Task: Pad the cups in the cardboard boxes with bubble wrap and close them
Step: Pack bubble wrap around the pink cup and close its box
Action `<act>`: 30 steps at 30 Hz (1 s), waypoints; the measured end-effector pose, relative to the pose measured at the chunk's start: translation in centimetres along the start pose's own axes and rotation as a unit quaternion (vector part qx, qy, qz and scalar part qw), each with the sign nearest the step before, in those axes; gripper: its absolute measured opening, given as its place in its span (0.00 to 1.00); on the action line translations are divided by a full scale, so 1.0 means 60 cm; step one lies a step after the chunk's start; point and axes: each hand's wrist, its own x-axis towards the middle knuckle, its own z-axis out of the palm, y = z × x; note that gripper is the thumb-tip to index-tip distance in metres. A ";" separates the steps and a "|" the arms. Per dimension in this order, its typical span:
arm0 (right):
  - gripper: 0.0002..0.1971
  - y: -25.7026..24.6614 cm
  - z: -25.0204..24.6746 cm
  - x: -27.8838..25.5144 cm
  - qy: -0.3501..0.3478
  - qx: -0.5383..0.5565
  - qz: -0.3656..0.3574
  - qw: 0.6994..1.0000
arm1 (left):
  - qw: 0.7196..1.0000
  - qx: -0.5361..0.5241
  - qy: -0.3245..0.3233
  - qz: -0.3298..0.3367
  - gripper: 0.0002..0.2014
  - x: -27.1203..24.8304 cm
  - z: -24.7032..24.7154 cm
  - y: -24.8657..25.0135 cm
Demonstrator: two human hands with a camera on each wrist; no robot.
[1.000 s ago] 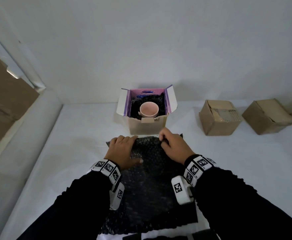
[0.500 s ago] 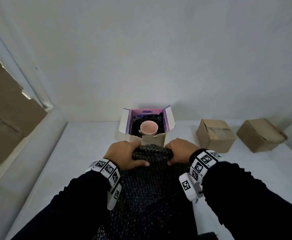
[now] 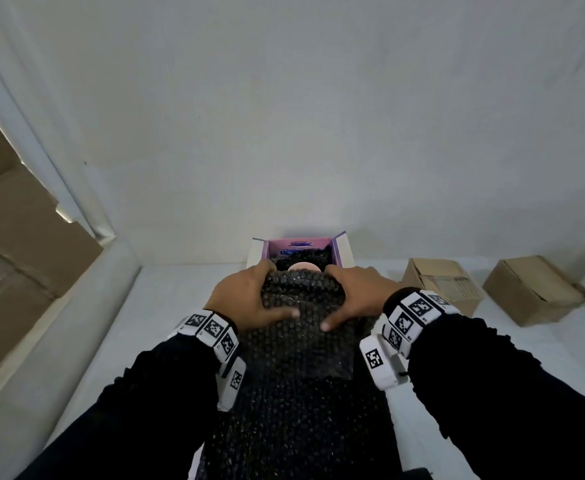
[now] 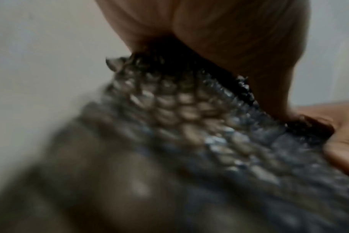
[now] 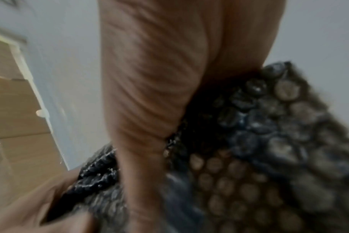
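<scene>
Head view: dim, flat, grey light; wide-angle bending at edges. Both wrist views motion-blurred, sharpest just beside the fingers; small glints on the bubble wrap there.

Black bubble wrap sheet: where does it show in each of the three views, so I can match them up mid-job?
Head: black bubble wrap sheet runs from bottom centre up to the open box, its top edge held by the left hand and right hand.
Left wrist: fills the lower right, under the hand.
Right wrist: lower right, beside the hand.
Shared landmark: the bunched top edge of the sheet, in both hands' grip.
</scene>
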 end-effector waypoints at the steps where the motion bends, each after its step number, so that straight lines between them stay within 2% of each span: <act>1: 0.37 0.001 -0.005 0.004 -0.012 -0.065 0.006 0.998 | 0.995 0.091 -0.027 -0.005 0.29 0.004 -0.003 0.000; 2: 0.32 0.000 -0.009 0.008 -0.008 -0.127 0.010 0.992 | 0.986 0.158 -0.044 0.001 0.25 0.008 -0.004 0.002; 3: 0.25 -0.001 -0.012 0.014 0.004 -0.171 0.010 0.985 | 0.983 0.179 -0.050 0.005 0.19 0.011 -0.007 0.006; 5: 0.11 -0.005 -0.024 0.021 0.038 -0.209 -0.003 0.977 | 0.991 0.127 -0.026 0.016 0.13 0.017 -0.004 0.000; 6: 0.08 -0.004 -0.032 0.024 0.057 -0.223 -0.009 0.973 | 0.997 0.076 -0.019 0.026 0.12 0.018 -0.001 -0.007; 9: 0.14 0.006 -0.062 0.042 0.095 -0.219 -0.013 0.971 | 0.998 -0.063 -0.025 0.005 0.07 0.026 -0.002 -0.026; 11: 0.14 0.010 -0.076 0.059 0.087 -0.180 -0.018 0.980 | 0.996 -0.088 -0.021 -0.022 0.10 0.032 -0.002 -0.035; 14: 0.14 0.009 -0.087 0.090 0.064 -0.056 -0.023 0.996 | 0.983 -0.174 0.046 -0.037 0.15 0.042 0.001 -0.046; 17: 0.27 0.012 -0.090 0.132 0.049 0.026 -0.009 0.998 | 0.957 -0.267 0.113 -0.030 0.13 0.051 0.002 -0.051; 19: 0.27 0.016 -0.089 0.164 0.049 0.054 0.021 0.997 | 0.960 -0.241 0.138 -0.026 0.19 0.062 0.014 -0.067; 21: 0.20 0.024 -0.084 0.200 0.078 -0.003 0.044 0.996 | 0.968 -0.201 0.147 -0.040 0.24 0.073 0.032 -0.083; 23: 0.17 0.030 -0.072 0.229 0.132 -0.027 0.044 0.990 | 0.975 -0.142 0.159 -0.058 0.22 0.085 0.047 -0.089; 25: 0.20 0.034 -0.050 0.254 0.174 -0.006 0.016 0.985 | 0.980 -0.102 0.157 -0.073 0.20 0.091 0.062 -0.088; 28: 0.22 0.041 -0.006 0.286 0.207 0.025 -0.035 0.977 | 0.992 -0.069 0.097 -0.032 0.14 0.095 0.091 -0.087; 30: 0.21 0.043 0.020 0.302 0.188 0.061 -0.062 0.978 | 0.999 -0.013 0.045 0.016 0.10 0.093 0.110 -0.086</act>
